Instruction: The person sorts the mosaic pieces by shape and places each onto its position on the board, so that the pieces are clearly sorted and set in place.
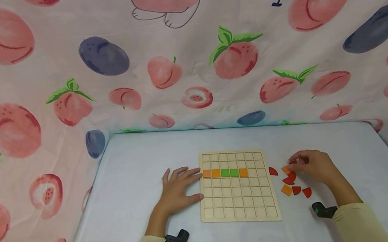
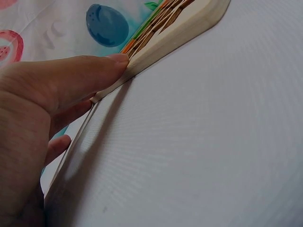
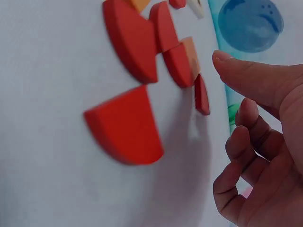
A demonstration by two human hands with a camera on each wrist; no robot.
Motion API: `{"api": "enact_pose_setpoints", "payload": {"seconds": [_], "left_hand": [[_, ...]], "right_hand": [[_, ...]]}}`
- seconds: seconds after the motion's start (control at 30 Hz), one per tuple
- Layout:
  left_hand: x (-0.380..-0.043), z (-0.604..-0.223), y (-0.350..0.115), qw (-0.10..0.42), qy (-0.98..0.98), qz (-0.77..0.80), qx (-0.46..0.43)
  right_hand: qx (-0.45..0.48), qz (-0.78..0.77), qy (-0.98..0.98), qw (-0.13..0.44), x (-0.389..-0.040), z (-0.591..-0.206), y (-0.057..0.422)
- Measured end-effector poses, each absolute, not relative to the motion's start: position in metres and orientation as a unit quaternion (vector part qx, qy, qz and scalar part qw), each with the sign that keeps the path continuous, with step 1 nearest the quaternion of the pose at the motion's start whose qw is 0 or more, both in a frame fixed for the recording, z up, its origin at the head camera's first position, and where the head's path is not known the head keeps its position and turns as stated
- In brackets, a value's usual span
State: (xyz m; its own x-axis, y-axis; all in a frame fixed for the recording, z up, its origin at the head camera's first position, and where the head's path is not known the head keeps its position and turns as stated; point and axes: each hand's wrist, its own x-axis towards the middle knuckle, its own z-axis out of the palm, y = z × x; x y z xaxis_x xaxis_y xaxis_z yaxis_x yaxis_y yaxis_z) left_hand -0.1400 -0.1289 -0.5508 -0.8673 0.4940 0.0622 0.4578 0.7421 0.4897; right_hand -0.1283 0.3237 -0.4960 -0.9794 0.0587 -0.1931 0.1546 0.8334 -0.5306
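A light wooden grid board (image 1: 238, 203) lies on the table. Across one of its rows sit orange square tiles (image 1: 216, 173) and two green square tiles (image 1: 229, 173). At the board's left edge my left hand (image 1: 176, 190) rests with spread, fairly straight fingers; in the left wrist view its thumb (image 2: 104, 66) touches the board's side. To the right of the board, my right hand (image 1: 315, 165) hovers by an orange square tile (image 1: 285, 170) and red quarter-round pieces (image 1: 289, 181). The right wrist view shows its thumb (image 3: 227, 66) apart from loosely bent fingers, nothing between them.
Another orange square tile (image 1: 286, 190) and more red pieces (image 1: 307, 192) lie nearer the person. A lone red piece (image 1: 273, 171) is close to the board's right edge. A fruit-printed cloth (image 1: 185, 67) rises behind the white table (image 1: 118, 176).
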Motion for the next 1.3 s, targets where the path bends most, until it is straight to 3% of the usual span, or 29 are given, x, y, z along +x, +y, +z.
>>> {"api": "enact_pose_setpoints", "payload": {"seconds": [0.9, 1.3], "left_hand": [[-0.140, -0.549, -0.128, 0.034, 0.932, 0.255, 0.256], [-0.139, -0.551, -0.128, 0.031, 0.933, 0.253, 0.255]], "right_hand": [[0.064, -0.316, 0.938, 0.126, -0.135, -0.513, 0.323], [0.059, -0.307, 0.944, 0.109, -0.136, -0.521, 0.325]]}}
